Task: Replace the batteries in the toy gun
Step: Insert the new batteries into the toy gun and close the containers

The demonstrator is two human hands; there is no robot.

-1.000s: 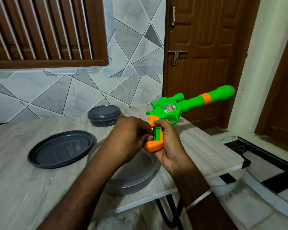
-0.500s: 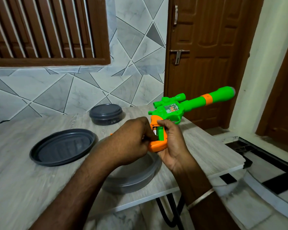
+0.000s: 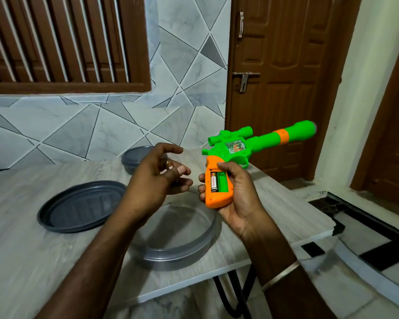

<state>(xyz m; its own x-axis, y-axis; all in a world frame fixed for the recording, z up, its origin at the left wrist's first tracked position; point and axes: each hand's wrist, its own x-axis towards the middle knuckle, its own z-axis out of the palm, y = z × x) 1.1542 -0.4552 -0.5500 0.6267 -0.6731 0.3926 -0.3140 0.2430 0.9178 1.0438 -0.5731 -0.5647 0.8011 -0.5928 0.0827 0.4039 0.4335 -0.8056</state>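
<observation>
Grey table [image 3: 21, 249] bears dark lids [image 3: 78, 208]. Left hand [image 3: 152, 180] pinches a loose battery [image 3: 169, 166]. Right hand [image 3: 237, 203] grips the toy gun [image 3: 240, 148] above the table. Its compartment [image 3: 222, 181] is open: one seated battery [image 3: 213, 181], one empty slot. Judged about half done.

The toy gun [image 3: 263, 143] is bright green, with an orange grip [image 3: 217, 200] and an orange band [image 3: 282, 135] round its barrel. The open compartment in the grip is green inside, and the seated battery [image 3: 213, 181] is copper-red with a black lower end. The loose battery [image 3: 169, 164] pinched in the left hand [image 3: 154, 180] shows a copper tip. The table [image 3: 21, 249] is pale grey with a wood grain. The lid [image 3: 55, 226] toward its left edge and the tub [image 3: 130, 158] at its far edge are dark grey, and the bowl [image 3: 182, 254] at its near edge is see-through grey. The wall tiles [image 3: 78, 130] are grey-white marble in triangles. The door [image 3: 286, 65] and the slatted shutter [image 3: 55, 42] are brown.
</observation>
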